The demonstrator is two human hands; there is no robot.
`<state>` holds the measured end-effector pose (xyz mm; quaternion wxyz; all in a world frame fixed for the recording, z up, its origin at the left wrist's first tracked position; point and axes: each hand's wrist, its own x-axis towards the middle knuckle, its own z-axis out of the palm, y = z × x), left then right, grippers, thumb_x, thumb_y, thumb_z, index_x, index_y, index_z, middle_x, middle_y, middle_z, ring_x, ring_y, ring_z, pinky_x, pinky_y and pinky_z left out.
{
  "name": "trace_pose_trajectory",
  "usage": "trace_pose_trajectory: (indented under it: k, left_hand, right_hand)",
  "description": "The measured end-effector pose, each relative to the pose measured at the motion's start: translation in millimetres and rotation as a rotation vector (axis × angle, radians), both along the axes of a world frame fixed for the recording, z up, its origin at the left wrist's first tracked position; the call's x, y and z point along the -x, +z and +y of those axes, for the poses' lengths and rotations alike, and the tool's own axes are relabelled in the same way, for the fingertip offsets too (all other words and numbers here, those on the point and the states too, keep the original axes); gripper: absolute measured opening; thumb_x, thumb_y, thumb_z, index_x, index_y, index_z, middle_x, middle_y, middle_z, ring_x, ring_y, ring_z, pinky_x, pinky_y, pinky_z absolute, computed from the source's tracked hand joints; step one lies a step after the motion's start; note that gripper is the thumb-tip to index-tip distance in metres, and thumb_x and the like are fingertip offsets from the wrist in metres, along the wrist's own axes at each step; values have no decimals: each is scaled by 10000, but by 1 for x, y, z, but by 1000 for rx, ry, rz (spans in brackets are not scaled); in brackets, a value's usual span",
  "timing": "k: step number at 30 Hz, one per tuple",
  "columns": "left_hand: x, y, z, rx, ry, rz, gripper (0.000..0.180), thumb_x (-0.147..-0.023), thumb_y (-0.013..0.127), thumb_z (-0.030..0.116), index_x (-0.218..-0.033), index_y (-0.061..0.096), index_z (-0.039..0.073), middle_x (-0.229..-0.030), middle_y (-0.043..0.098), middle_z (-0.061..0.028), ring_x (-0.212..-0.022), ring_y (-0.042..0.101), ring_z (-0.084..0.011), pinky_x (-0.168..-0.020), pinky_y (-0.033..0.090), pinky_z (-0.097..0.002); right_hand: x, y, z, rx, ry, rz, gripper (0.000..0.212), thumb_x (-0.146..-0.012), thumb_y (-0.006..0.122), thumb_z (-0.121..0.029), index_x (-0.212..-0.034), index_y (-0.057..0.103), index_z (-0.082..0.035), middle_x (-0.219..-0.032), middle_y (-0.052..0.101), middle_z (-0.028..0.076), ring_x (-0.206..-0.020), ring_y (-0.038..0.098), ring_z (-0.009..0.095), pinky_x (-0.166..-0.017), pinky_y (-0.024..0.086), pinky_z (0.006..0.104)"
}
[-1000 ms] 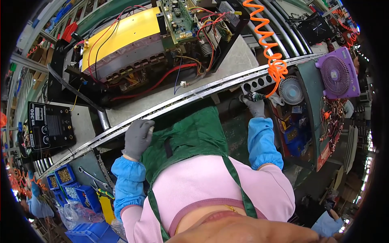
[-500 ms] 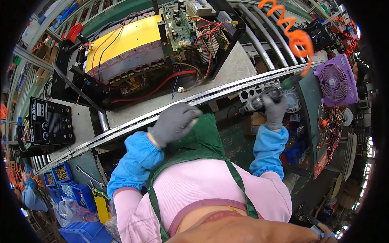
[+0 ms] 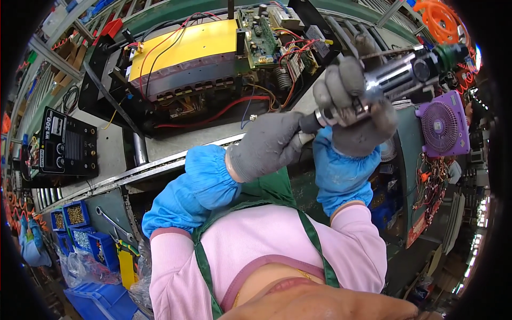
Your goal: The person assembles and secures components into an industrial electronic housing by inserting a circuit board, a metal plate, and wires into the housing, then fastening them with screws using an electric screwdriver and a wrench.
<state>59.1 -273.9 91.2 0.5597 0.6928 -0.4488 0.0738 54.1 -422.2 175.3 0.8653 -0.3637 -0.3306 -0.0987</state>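
Observation:
My right hand [image 3: 360,120], in a grey glove, is wrapped round a silver air screwdriver [image 3: 399,77] with a green rear end. The tool lies slanted, its dark nose pointing left toward my left hand [image 3: 266,146]. That hand, also gloved, is closed with its fingertips at the nose; whatever is pinched there is hidden. Beyond both hands stands an opened machine in a black casing, with a yellow sheet [image 3: 186,48] over its middle and a green circuit board [image 3: 262,41] at its right. A red cable [image 3: 213,118] runs along its near side.
A metal rail [image 3: 170,160] edges the bench in front of me. At left stands a black panelled unit [image 3: 69,144]. Lower left are blue bins [image 3: 76,214] of small parts and a wrench [image 3: 114,224]. A purple fan [image 3: 441,122] and orange coiled hose [image 3: 440,21] are at right.
My right hand has brought the air screwdriver up and inward from the right. My left hand has shifted right to meet its nose. The view has shifted slightly.

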Motion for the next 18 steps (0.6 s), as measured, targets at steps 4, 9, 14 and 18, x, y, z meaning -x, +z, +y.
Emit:
trace_pose_trajectory:
  k: [4, 9, 14, 18]
  left_hand:
    - [-17, 23, 18, 184, 18, -28, 298, -915, 620, 254, -1114, 599, 33, -900, 620, -162, -744, 632, -311, -678, 508, -383]
    - [-49, -8, 38, 81, 604, 79, 338, -788, 728, 71, -1103, 606, 58, -899, 614, -91, -740, 628, -199, -670, 517, -318]
    - [-71, -4, 36, 84, 659, -162, 283, -792, 735, 103, -1055, 630, 96, -869, 607, -91, -725, 626, -238, -652, 512, -344]
    - [-76, -5, 34, 17, 624, -96, 217, -807, 720, 87, -1011, 653, 58, -881, 647, -97, -761, 645, -208, -690, 519, -315]
  right_hand:
    - [-32, 21, -4, 190, 176, -164, 319, -957, 395, -361, -896, 450, -53, -669, 422, 36, -569, 415, 131, -495, 372, 250]
    - [-70, 49, -3, 334, -200, -246, 360, -937, 492, -298, -1122, 569, 1, -708, 416, -4, -647, 432, 101, -675, 459, 324]
    - [-51, 68, 47, 323, -636, 106, 295, -876, 594, -290, -858, 612, 4, -602, 557, 98, -438, 502, 148, -485, 507, 269]
    - [-62, 63, 37, 327, -549, -18, 234, -867, 604, -223, -841, 607, 9, -612, 584, 94, -448, 519, 142, -435, 463, 252]
